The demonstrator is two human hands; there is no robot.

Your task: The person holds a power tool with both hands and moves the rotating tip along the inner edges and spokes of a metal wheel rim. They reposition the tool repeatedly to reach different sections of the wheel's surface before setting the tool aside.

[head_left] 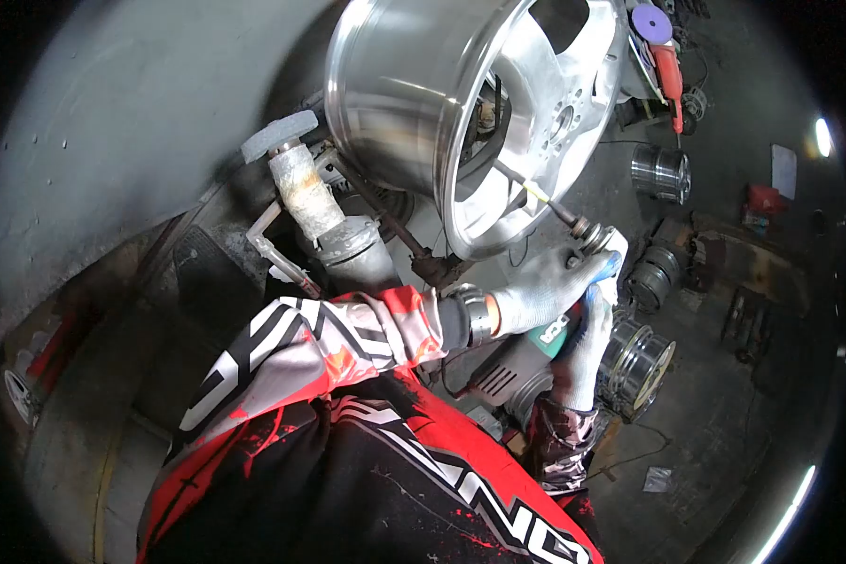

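A polished alloy wheel (395, 85) stands tilted in front of me, its spoked face turned right. Both my hands wear pale knit gloves with blue patches. My left hand (540, 289), a watch on its wrist, is closed over the front of a green and grey die grinder (509, 371). My right hand (589, 340) is wrapped around the same tool from the other side, fingers close to the left hand's fingertips. Beyond the hands, the collet (589, 233) carries a long thin shaft (536, 191) that points into an opening between the spokes. The shaft's tip is hard to make out.
To the left stands a dusty cylindrical machine (307, 193) topped by a grey disc (279, 134). More wheel rims (635, 367) sit on the floor at right, another (661, 173) farther off. A red grinder (667, 75) with a purple pad (651, 24) is at upper right. A grey wall (141, 122) rises left.
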